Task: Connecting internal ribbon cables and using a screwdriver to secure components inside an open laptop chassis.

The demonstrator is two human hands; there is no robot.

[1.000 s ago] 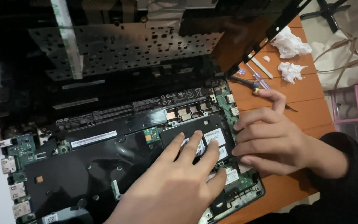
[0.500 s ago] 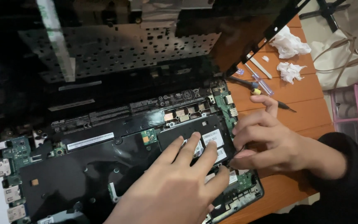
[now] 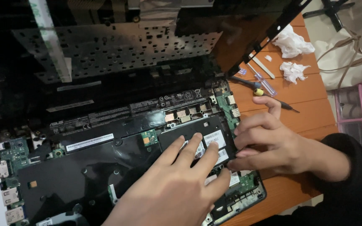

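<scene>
Hands, two: left hand (image 3: pixel 177 188) flat, right hand (image 3: pixel 269 142) pinching, both grips on one black drive (image 3: pixel 197 134), two tissues (image 3: pixel 292 42).

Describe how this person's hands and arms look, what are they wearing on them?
Both hands are bare: no gloves, rings or watch show. The left hand enters from the bottom edge, so its wrist and any sleeve are out of view. The right hand comes out of a plain black long sleeve that ends at the wrist. Fingernails are short and unpainted.
</scene>
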